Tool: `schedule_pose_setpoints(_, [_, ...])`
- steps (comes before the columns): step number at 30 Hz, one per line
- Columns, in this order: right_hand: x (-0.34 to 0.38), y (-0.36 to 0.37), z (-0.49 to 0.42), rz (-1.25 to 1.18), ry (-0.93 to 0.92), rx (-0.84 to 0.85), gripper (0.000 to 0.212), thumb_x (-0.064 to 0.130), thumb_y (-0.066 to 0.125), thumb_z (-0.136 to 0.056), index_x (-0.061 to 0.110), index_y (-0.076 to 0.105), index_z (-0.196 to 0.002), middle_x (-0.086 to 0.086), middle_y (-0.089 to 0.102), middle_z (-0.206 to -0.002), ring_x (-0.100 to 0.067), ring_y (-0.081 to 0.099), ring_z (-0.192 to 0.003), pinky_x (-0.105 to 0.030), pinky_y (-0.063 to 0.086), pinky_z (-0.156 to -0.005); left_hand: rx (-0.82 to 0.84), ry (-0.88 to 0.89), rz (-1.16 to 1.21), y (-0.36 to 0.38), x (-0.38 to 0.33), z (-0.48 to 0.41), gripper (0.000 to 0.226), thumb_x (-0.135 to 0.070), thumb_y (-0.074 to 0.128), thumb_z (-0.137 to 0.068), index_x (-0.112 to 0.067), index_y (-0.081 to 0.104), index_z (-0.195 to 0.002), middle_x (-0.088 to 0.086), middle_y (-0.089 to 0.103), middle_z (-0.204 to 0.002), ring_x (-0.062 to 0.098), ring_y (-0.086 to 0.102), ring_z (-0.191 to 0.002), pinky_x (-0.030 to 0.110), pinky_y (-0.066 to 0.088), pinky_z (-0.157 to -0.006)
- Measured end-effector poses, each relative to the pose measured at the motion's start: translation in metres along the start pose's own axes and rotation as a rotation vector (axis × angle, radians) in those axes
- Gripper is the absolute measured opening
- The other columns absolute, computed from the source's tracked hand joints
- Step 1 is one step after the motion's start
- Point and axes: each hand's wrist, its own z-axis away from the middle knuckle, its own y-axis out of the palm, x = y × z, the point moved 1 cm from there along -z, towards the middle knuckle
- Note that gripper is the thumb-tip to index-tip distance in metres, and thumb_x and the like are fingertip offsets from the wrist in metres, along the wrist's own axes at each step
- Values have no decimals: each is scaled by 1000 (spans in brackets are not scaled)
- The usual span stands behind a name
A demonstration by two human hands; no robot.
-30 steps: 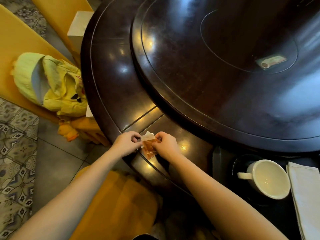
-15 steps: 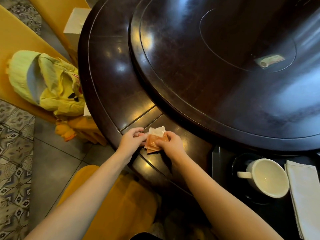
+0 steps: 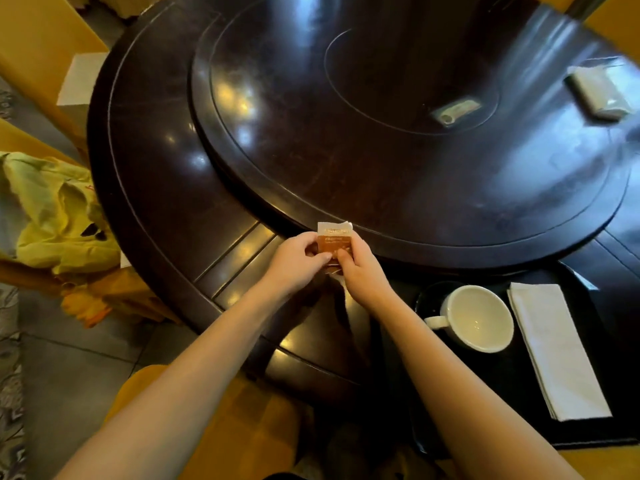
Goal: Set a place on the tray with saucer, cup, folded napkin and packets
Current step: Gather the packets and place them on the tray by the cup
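Observation:
My left hand (image 3: pixel 294 259) and my right hand (image 3: pixel 360 271) pinch a small stack of orange and white packets (image 3: pixel 334 239) between them, upright above the dark table's near rim. To the right lies a black tray (image 3: pixel 491 393). A white cup (image 3: pixel 476 318) stands on a black saucer (image 3: pixel 431 296) at the tray's left. A folded white napkin (image 3: pixel 554 348) lies lengthwise on the tray, right of the cup.
A raised dark turntable (image 3: pixel 398 150) fills the table's middle, with a small wrapped item (image 3: pixel 453 110) near its centre and a white packet (image 3: pixel 601 90) at far right. A yellow chair (image 3: pixel 221 427) is below me. Yellow clothing (image 3: pixel 59 216) lies on a seat at left.
Both hands have lifted the packets and turned them upright, facing me. The view has swung right, showing more of the tray and napkin.

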Motion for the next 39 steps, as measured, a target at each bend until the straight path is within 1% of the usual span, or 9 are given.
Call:
schedule_pose_setpoints(2, [2, -16, 5, 66, -46, 40, 31, 15, 39, -97, 25, 45, -127, -1, 50, -120, -4, 54, -100, -17, 50, -83, 57, 38, 32, 3, -5, 0, 36, -14, 61, -87, -11, 57, -123, 7, 65, -114, 19, 61, -104, 33, 52, -88])
schedule_pose_setpoints(6, [8, -45, 17, 224, -64, 167, 52, 20, 38, -98, 24, 20, -146, 4, 34, -120, -2, 41, -105, -8, 36, -79, 161, 78, 88, 12, -26, 2, 33, -30, 49, -95, -18, 51, -126, 4, 61, -83, 13, 57, -67, 25, 48, -55])
schedule_pose_setpoints(9, [16, -70, 27, 292, -90, 182, 56, 17, 40, -97, 20, 17, -147, 5, 34, -117, -5, 40, -108, -14, 32, -89, 188, 154, 20, 22, -42, 2, 27, -26, 42, -98, -12, 55, -117, 5, 58, -74, 13, 53, -57, 23, 44, -49])
schedule_pose_setpoints(13, [19, -101, 46, 160, -86, -78, 46, 18, 43, -97, 18, 34, -142, -3, 49, -130, -13, 49, -116, -28, 41, -98, 62, 235, -67, 52, -68, 6, 21, -24, 34, -100, -12, 51, -104, -3, 53, -76, 10, 52, -64, 23, 41, -53])
schedule_pose_setpoints(18, [24, -120, 68, 5, -7, -346, 40, 22, 31, -100, 16, 34, -140, -7, 45, -137, -15, 48, -116, -22, 41, -88, -125, 354, 63, 110, -95, 24, 14, -20, 28, -100, -15, 41, -98, -9, 51, -78, 4, 52, -69, 20, 46, -61])
schedule_pose_setpoints(21, [22, -147, 89, -14, -67, -314, 41, 21, 38, -99, 18, 34, -140, -3, 44, -135, -15, 49, -117, -26, 48, -92, -171, 386, 114, 135, -106, 35, 13, -19, 29, -100, -16, 41, -99, -9, 53, -77, 4, 54, -65, 15, 45, -53])
schedule_pose_setpoints(26, [-10, -203, 138, 12, -165, -341, 31, 19, 59, -89, 25, 52, -119, 19, 53, -98, -2, 58, -92, -14, 51, -71, -105, 416, 113, 183, -109, 69, 13, -24, 34, -100, -25, 44, -92, -9, 56, -76, -7, 57, -62, 10, 47, -52])
schedule_pose_setpoints(32, [-102, -220, 197, 74, -115, -166, 25, 13, 66, -83, 28, 54, -99, 17, 58, -94, 13, 56, -87, -3, 46, -69, -14, 415, -162, 231, -48, 115, 6, -23, 58, -89, -29, 58, -89, -19, 56, -84, -2, 55, -83, 12, 43, -72])
schedule_pose_setpoints(39, [-173, -202, 213, 151, -47, -73, 20, 11, 63, -85, 22, 56, -100, 5, 60, -96, -3, 57, -88, -18, 48, -78, -94, 301, -262, 281, 11, 140, 14, -15, 63, -85, -19, 67, -97, -8, 65, -93, 1, 58, -87, 11, 44, -78])
